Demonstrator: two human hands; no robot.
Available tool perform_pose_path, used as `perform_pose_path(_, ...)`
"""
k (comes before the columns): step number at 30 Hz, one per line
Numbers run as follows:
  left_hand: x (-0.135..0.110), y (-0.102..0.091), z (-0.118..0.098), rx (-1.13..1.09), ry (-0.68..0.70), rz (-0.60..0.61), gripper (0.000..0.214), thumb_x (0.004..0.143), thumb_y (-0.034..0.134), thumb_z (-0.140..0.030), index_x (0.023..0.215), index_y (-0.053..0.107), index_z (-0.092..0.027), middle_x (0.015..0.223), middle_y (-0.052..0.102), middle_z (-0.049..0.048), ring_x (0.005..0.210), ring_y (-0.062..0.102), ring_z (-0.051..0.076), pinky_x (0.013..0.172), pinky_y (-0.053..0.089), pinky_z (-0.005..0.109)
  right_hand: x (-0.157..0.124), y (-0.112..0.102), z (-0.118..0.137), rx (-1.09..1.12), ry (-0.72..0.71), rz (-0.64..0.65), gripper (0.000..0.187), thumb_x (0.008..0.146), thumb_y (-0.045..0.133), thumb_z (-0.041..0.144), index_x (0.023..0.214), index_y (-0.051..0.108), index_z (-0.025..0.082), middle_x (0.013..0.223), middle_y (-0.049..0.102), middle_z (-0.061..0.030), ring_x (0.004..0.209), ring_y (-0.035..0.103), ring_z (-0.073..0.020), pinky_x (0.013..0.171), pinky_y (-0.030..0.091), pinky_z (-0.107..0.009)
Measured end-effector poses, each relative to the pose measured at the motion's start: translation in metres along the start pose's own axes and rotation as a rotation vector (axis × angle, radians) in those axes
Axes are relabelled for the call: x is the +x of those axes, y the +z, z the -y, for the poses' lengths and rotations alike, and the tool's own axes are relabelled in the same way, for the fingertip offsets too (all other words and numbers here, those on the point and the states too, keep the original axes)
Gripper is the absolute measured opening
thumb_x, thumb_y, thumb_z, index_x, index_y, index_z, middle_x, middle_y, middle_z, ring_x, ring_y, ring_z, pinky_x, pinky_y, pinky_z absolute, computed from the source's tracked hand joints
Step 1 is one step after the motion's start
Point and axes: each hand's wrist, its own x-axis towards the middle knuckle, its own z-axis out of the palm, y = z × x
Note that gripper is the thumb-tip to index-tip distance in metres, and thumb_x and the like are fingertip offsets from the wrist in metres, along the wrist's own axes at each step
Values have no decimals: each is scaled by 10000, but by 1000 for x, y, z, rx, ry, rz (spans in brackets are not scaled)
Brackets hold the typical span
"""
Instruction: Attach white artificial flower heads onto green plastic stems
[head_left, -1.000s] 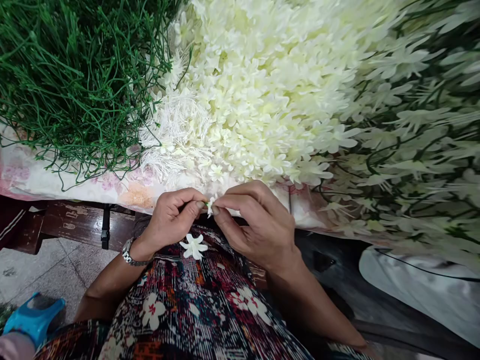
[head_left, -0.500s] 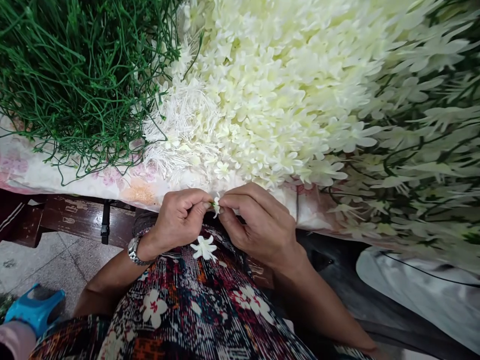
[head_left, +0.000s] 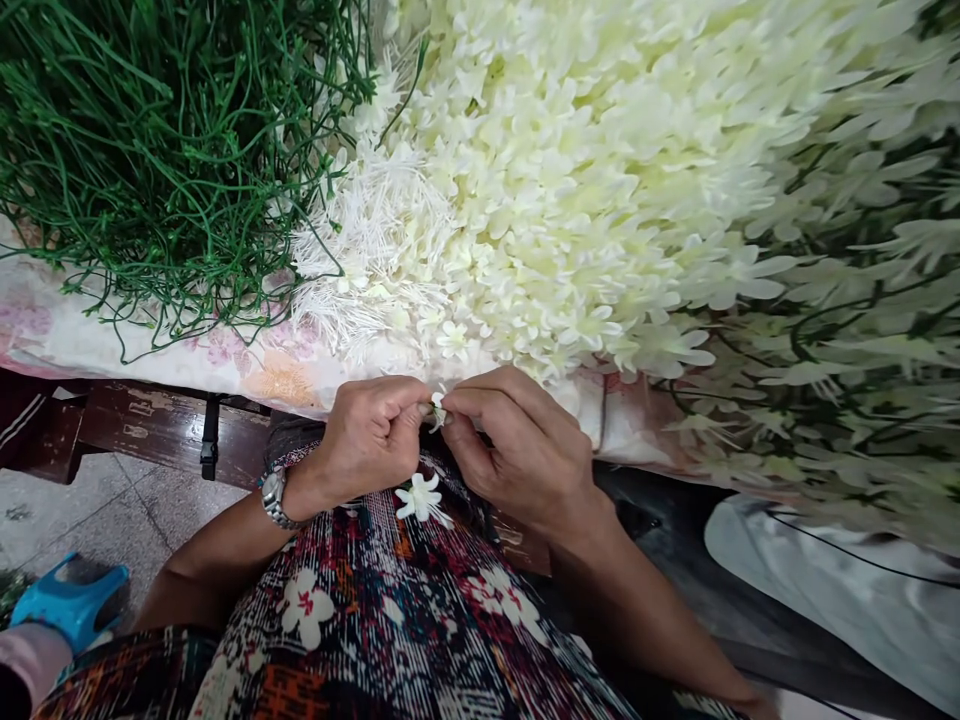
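Note:
My left hand (head_left: 375, 440) is closed in a pinch at the table's near edge, its fingertips on the base of a small white artificial flower (head_left: 438, 411). From the other side my right hand (head_left: 521, 445) pinches the petals of that same flower between thumb and forefinger. Just below the left hand hangs a larger white artificial flower (head_left: 421, 498), in front of the patterned clothing; whether its stem runs up into the left hand is hidden. Beyond both hands lies a big heap of loose cream-white artificial blossoms (head_left: 540, 210).
Green artificial stems (head_left: 165, 170) are piled at the left on a floral tablecloth (head_left: 172, 350). White thread-like stamens (head_left: 390, 210) lie between the piles. White flowers on stems (head_left: 847, 330) fill the right side. A blue plastic stool (head_left: 71, 600) stands on the floor, lower left.
The left fingertips have shifted slightly right, closer to the right hand, covering the green base of the small flower. The hanging flower has swung a little right. The right hand stays nearly still.

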Motion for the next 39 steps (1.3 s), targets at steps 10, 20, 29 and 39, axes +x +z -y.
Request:
perform_pose_path(10, 1, -8, 1, -268, -154, 47, 151, 759, 441, -137, 677, 568, -133, 553, 515, -21, 518, 465, 66, 497, 395, 168, 4, -14, 0, 230, 130, 88, 162, 744, 507, 99, 890, 513, 169, 783, 549, -37, 732, 530, -117, 618, 457, -255)
perform_pose_path(20, -2, -10, 2, -325, -163, 59, 142, 755, 473, -175, 668, 574, -126, 537, 490, -22, 502, 439, 63, 482, 395, 164, 5, -14, 2, 335, 169, 66, 113, 735, 536, 116, 835, 552, 168, 750, 563, -17, 696, 532, -93, 604, 448, -227)
perform_pose_path(29, -1, -12, 1, -286, -143, 70, 155, 769, 470, -171, 693, 596, -126, 561, 551, -1, 522, 490, 76, 496, 401, 177, 4, -13, 1, 330, 154, 59, 144, 741, 517, 96, 850, 555, 182, 761, 571, -23, 701, 545, -103, 599, 464, -240)
perform_pose_path(39, -4, -6, 3, -116, 9, -8, 124, 773, 461, -125, 699, 561, -134, 570, 524, -22, 520, 476, 66, 505, 377, 174, 1, -5, 6, 86, 107, -32, 134, 709, 523, 62, 791, 525, 169, 706, 553, -29, 670, 530, -114, 595, 464, -250)
